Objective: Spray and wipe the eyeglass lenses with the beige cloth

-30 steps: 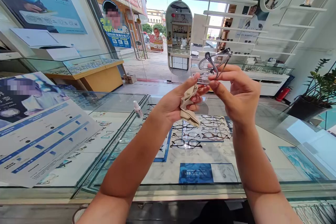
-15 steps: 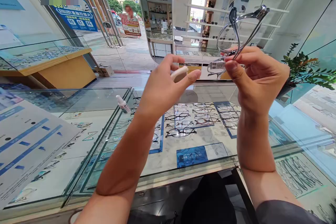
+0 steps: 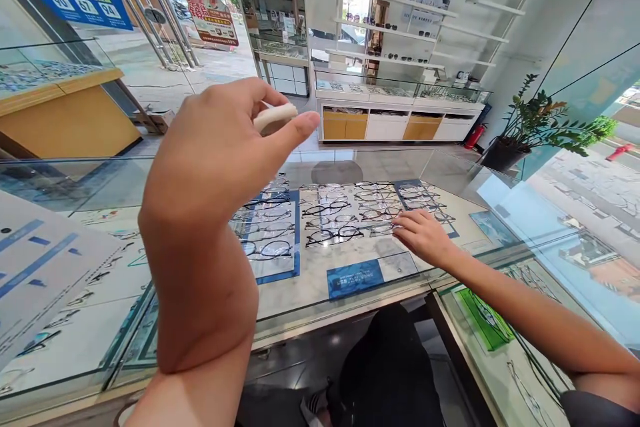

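Observation:
My left hand (image 3: 215, 140) is raised at left of centre, its fingers and thumb closed around a small cream-white folded piece (image 3: 274, 117), perhaps a cloth; most of it is hidden in the palm. Lower down, my right hand (image 3: 421, 235) reaches to the glass counter, fingertips at the right end of a thin-rimmed pair of eyeglasses (image 3: 382, 229). That pair lies at the front of a column of glasses. Beside it, a dark-rimmed pair (image 3: 334, 235) fronts another column. My right thumb is mostly hidden beneath the hand.
A blue and white card (image 3: 355, 278) lies near the counter's front edge. At left, a printed sheet (image 3: 45, 260) stands over more frames. A green tray (image 3: 484, 318) with glasses sits under glass at lower right. A potted plant (image 3: 505, 152) stands beyond the counter.
My right hand has come down from head height with the eyeglasses to the rows on the counter. My left hand has shifted left and appears closer, still holding the cream-white piece. The view has turned slightly.

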`<state>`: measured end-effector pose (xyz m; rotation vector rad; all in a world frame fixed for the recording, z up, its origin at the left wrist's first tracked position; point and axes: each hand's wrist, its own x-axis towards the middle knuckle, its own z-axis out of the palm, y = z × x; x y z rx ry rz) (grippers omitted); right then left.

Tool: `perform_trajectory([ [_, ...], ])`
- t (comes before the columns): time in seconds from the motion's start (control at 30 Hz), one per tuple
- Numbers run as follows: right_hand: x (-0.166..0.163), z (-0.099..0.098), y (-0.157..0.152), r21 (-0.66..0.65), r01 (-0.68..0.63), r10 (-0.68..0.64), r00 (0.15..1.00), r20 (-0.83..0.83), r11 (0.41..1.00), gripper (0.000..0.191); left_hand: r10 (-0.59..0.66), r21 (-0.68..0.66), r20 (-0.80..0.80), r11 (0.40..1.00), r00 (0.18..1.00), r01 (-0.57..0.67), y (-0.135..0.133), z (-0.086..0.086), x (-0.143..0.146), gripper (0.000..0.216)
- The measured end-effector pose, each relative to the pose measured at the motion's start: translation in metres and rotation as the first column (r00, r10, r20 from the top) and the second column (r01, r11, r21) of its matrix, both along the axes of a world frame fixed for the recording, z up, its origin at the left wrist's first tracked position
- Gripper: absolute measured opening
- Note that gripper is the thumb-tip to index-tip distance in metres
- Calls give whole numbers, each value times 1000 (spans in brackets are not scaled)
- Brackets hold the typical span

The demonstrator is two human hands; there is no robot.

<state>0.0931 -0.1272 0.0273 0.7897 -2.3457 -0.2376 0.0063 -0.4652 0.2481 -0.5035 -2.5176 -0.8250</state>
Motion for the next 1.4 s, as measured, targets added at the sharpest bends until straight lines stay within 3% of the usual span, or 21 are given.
perform_trajectory([
  [0.13, -2, -21, -2, 65, 37, -38, 999, 18, 997, 14, -42, -16, -7, 999, 999, 42, 3, -1, 2, 47],
  [0.4, -15, -27, 1, 92, 92, -103, 986, 129, 991, 15, -73, 34, -49, 997, 996, 75, 4, 0, 6, 42],
  [0.73, -14, -21, 2, 139, 105, -130, 974, 188, 985, 14, -75, 24, -36, 997, 997, 76, 2, 2, 7, 40],
  [0.83, -11, -11, 0, 68, 95, -106, 978, 178, 993, 17, -72, 29, -33, 997, 997, 73, 1, 2, 7, 40],
  [0.9, -12, 1, -2, -18, 165, -157, 964, 214, 986, 25, -73, 21, -39, 997, 997, 74, 1, 2, 7, 39],
  [1.0, -25, 21, -6, -75, 381, -325, 863, 387, 922, 30, -76, 9, -45, 997, 996, 77, 0, 2, 6, 36],
  [1.1, -46, 35, -11, 28, 530, -452, 693, 561, 848, 28, -69, -18, -33, 997, 997, 69, -2, 2, 5, 31],
  [1.23, -71, 36, -22, 159, 569, -528, 572, 628, 807, 29, -61, -29, -52, 998, 997, 59, -6, 2, 5, 14],
  [1.4, -79, 38, -29, 181, 589, -541, 520, 661, 787, 24, -108, 10, -83, 994, 991, 109, -10, 1, 7, 13],
])
